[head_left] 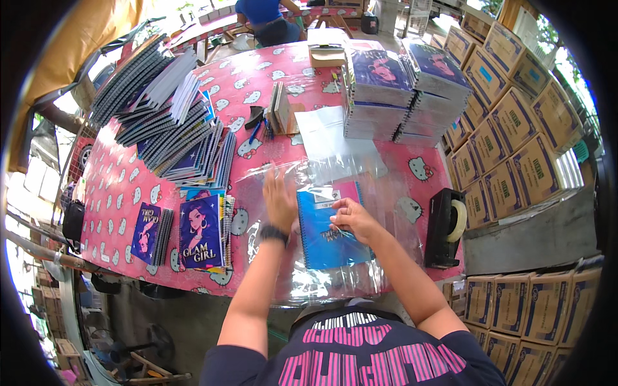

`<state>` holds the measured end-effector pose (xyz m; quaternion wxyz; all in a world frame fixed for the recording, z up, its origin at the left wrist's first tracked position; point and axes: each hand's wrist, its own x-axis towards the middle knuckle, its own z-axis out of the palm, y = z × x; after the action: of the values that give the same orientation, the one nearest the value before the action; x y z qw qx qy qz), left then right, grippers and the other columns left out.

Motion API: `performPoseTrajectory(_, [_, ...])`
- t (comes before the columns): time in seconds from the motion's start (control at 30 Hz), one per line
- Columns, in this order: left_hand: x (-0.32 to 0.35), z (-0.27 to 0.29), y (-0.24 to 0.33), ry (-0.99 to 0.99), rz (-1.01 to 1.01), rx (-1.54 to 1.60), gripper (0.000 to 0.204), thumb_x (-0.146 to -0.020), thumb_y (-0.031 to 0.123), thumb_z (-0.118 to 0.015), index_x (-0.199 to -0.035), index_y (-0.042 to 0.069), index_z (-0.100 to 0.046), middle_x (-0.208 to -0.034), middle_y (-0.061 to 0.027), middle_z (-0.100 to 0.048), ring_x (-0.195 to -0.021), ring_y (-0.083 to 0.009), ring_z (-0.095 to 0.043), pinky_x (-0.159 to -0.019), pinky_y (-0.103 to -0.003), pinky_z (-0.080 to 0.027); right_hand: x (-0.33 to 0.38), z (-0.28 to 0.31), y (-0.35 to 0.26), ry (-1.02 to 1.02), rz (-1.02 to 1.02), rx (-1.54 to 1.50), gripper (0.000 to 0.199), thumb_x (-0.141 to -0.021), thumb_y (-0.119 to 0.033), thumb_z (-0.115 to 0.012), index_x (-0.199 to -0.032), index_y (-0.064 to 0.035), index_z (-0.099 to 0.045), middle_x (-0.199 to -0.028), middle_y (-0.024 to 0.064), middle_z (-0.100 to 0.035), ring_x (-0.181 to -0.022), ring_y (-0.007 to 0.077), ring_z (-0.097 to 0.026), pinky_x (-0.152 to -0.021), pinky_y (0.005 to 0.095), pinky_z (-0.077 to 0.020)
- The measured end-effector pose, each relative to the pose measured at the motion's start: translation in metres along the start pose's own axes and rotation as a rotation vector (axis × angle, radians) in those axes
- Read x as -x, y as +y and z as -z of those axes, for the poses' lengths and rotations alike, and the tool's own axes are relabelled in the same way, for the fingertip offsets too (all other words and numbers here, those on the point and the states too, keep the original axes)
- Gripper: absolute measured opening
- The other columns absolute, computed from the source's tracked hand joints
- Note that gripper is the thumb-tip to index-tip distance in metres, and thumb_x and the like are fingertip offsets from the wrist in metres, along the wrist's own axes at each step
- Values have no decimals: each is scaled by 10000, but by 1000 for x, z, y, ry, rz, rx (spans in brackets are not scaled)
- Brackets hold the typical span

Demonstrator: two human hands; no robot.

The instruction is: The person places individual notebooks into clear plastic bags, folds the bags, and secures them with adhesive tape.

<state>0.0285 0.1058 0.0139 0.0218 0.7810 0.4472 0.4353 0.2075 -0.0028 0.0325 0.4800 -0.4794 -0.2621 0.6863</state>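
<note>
A blue spiral notebook (pixel 325 241) lies on a clear plastic sheet (pixel 380 193) spread over the pink patterned table (pixel 122 186). My right hand (pixel 353 219) rests on the notebook's upper right part, fingers curled, pinching plastic or the cover; which one I cannot tell. My left hand (pixel 278 198) is flat and open on the plastic just left of the notebook, and looks blurred. A black watch sits on my left wrist.
Several spiral notebooks (pixel 193 145) are fanned out at the left; two dark illustrated ones (pixel 201 233) lie nearer. Tall notebook stacks (pixel 402 87) stand at the back right. A black tape dispenser (pixel 445 226) sits at the right edge. Cardboard boxes (pixel 515 122) line the right. Another person (pixel 267 19) is at the far end.
</note>
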Motion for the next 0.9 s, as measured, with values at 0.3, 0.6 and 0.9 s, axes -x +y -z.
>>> performPoseTrajectory(0.3, [78, 68, 30, -449, 22, 126, 398, -831, 131, -559, -1220, 54, -535, -1312, -106, -480, -1282, -317, -355, -1037, -474, -274, -7, 9, -1, -297, 137, 439, 491, -774, 65, -573, -1232, -18, -418, -1033, 147, -610, -952, 240, -599, -849, 315, -471])
performPoseTrajectory(0.6, [69, 48, 10, -646, -2, 135, 685, -894, 249, -476, -1459, 69, -133, -1530, -123, -78, -1414, -306, -39, -1117, -500, -43, 21, 22, -16, 23, 335, 1705, 1004, -585, -559, -753, -1413, -165, -343, -1534, 62, -123, -1411, 325, 28, -1021, 668, -106])
performPoseTrajectory(0.9, [61, 34, 11, -746, -25, 308, 631, -917, 293, -453, -1451, 75, -199, -1532, -66, -123, -1414, -322, 11, -1108, -530, -24, 11, -2, 0, 99, 286, 1679, 1095, -497, -706, -704, -1423, -263, -322, -1537, 77, -75, -1384, 409, 106, -962, 753, -85])
